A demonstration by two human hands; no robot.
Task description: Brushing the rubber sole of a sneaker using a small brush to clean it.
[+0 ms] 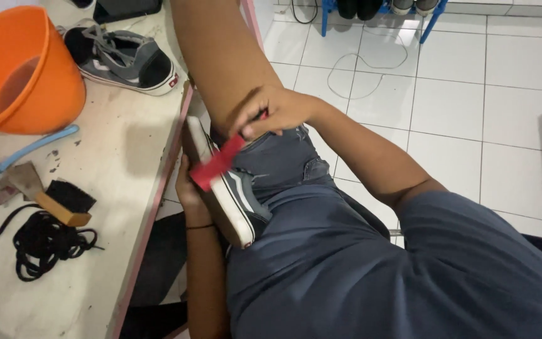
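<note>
Head view, centre frame: the right hand [277,110] is clenched around a flat red brush [217,163], laid against a grey canvas sneaker [236,194] with a white rubber sole. The left hand [186,188] cups that shoe from beneath. At left, on the scuffed table [127,157]: a glossy orange bucket [23,69], a second sneaker [123,56], coiled black laces [48,242], and a wooden bristle brush [67,202].

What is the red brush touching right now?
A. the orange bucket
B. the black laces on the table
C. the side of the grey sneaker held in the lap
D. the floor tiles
C: the right hand presses the red brush against the side of the grey sneaker, which the left hand holds from underneath beside the table edge.
</note>
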